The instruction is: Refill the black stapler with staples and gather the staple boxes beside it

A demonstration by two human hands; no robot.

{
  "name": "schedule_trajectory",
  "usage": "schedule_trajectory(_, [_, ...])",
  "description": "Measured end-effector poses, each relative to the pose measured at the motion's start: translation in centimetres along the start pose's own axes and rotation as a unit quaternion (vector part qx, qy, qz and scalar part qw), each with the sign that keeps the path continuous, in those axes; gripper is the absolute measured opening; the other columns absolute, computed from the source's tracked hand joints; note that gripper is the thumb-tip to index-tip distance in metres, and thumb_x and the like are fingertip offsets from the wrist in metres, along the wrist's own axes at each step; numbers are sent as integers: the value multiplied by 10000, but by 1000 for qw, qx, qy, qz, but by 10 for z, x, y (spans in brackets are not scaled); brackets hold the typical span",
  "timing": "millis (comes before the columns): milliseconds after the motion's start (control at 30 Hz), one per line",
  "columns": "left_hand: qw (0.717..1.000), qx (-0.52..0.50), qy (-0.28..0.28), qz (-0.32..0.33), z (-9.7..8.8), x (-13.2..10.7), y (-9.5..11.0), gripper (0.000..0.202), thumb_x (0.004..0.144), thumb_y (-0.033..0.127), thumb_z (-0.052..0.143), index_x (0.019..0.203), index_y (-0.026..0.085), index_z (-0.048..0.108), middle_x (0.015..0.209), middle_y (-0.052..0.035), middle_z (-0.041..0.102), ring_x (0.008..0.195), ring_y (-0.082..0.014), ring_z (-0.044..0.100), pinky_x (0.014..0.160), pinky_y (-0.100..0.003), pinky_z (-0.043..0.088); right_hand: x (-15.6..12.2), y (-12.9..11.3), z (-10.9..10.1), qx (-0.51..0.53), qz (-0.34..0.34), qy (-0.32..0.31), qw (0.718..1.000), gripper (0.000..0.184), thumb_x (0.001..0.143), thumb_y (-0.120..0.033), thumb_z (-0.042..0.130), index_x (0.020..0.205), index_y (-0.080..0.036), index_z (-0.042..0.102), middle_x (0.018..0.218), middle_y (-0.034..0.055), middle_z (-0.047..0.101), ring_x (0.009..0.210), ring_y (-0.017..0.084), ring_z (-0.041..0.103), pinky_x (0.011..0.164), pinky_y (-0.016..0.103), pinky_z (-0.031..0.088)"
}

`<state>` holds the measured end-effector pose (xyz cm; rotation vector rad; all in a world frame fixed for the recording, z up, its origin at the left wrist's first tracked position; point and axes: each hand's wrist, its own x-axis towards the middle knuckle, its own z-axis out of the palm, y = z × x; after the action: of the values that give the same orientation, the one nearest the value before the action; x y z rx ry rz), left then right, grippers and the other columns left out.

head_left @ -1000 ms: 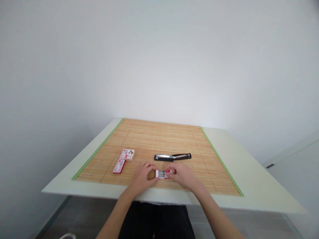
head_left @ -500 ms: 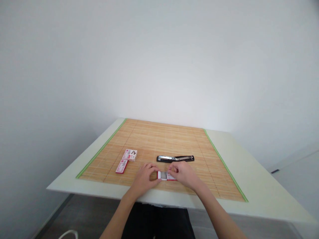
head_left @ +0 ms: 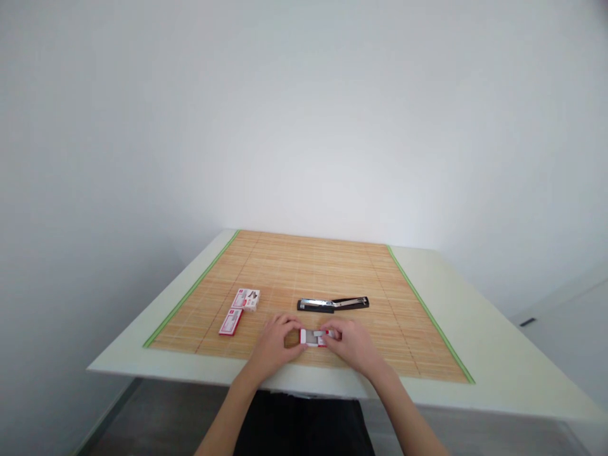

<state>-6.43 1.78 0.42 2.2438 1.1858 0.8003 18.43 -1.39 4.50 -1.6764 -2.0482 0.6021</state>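
My left hand (head_left: 273,343) pinches the left end of a small red and white staple box (head_left: 304,337) between thumb and fingers. The box lies partly open on the bamboo mat, with grey staples showing inside. Over its right part, my right hand (head_left: 354,345) pinches a short grey strip of staples (head_left: 318,333) between thumb and forefinger. Just beyond the hands, a black and silver stapler (head_left: 316,305) lies spread out flat, its metal track exposed. The right fingers hide part of the box.
Two more red and white boxes (head_left: 230,322) lie at the left, touching or nearly so. The bamboo mat (head_left: 313,263) has green edges and covers much of the white table (head_left: 498,373). A pale wall (head_left: 304,126) rises behind the table.
My right hand has turned slightly, and the staple strip now shows at its fingertips above the box. The left hand keeps its hold on the box.
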Motion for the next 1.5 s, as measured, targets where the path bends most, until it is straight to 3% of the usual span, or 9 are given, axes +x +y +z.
schedule_trajectory(233, [1000, 0, 5, -6, 0, 0, 4, 295, 812, 349, 787, 1098, 326, 719, 1211, -11, 666, 1166, -264, 569, 1008, -404, 419, -12, 13, 0, -5, 9, 14, 1000, 242, 922, -353, 642, 1112, -339, 792, 715, -21, 693, 652, 155, 616, 613, 267, 350])
schedule_trajectory(400, [1000, 9, -5, -19, -3, -1, 8, 256, 811, 348, 770, 1056, 297, 716, 968, -3, 683, 977, -241, 603, 897, -372, 430, -25, 28, -2, 27, 35, 11, 999, 497, 861, -396, 729, 1341, -281, 676, 720, -27, 666, 670, 171, 618, 641, 270, 400])
schedule_trajectory(667, [1000, 7, -15, -8, 9, 3, 24, 414, 774, 408, 799, 1171, 337, 706, 1075, -21, 715, 1063, -287, 596, 953, -426, 421, -25, 21, -5, 64, -13, -7, 998, 207, 842, -245, 722, 1043, -250, 769, 835, -2, 642, 741, 167, 599, 687, 261, 430])
schedule_trajectory(867, [1000, -31, -1, -3, 20, 0, 25, 487, 803, 437, 785, 1263, 332, 663, 1146, -30, 706, 1107, -282, 600, 993, -432, 441, -16, 9, -2, 75, -22, -5, 997, 335, 818, -282, 785, 1152, -268, 759, 963, 22, 656, 831, 181, 626, 754, 268, 469])
schedule_trajectory(1000, [994, -67, 67, -55, 15, 14, 6, 355, 943, 402, 610, 1279, 286, 626, 1042, -35, 681, 970, -231, 630, 918, -387, 485, -11, 1, 8, 76, -26, 27, 996, 315, 879, -358, 757, 1189, -304, 761, 980, 24, 663, 840, 181, 632, 767, 275, 467])
schedule_trajectory(1100, [989, -12, 134, -70, 10, 36, -9, 472, 898, 403, 680, 1341, 269, 588, 1141, -56, 635, 1097, -250, 594, 1008, -413, 448, -5, -8, 15, 65, -24, 27, 997, 210, 880, -360, 763, 1076, -293, 799, 911, 14, 659, 783, 167, 617, 729, 267, 446])
schedule_trajectory(1167, [991, 23, 117, -60, 8, 51, -16, 610, 825, 440, 771, 1381, 279, 579, 1239, -72, 599, 1193, -276, 552, 1052, -435, 418, -1, -12, 17, 58, -28, 24, 998, 143, 875, -346, 769, 996, -281, 806, 862, 3, 654, 755, 159, 605, 703, 262, 424])
schedule_trajectory(1267, [996, 51, 58, -45, 9, 63, -21, 470, 813, 471, 791, 1240, 306, 686, 1238, -59, 603, 1205, -284, 537, 1045, -436, 403, 6, -13, 17, 53, -38, 27, 998, 86, 888, -319, 747, 933, -264, 796, 795, -13, 631, 711, 149, 580, 671, 258, 393])
schedule_trajectory(1500, [999, 43, 12, -27, 12, 47, -12, 314, 865, 516, 736, 1120, 334, 735, 1149, -22, 665, 1133, -264, 563, 974, -411, 388, 33, -5, -1, 42, -34, 80, 995, 149, 941, -317, 660, 1011, -245, 771, 764, -15, 605, 724, 159, 563, 672, 256, 382])
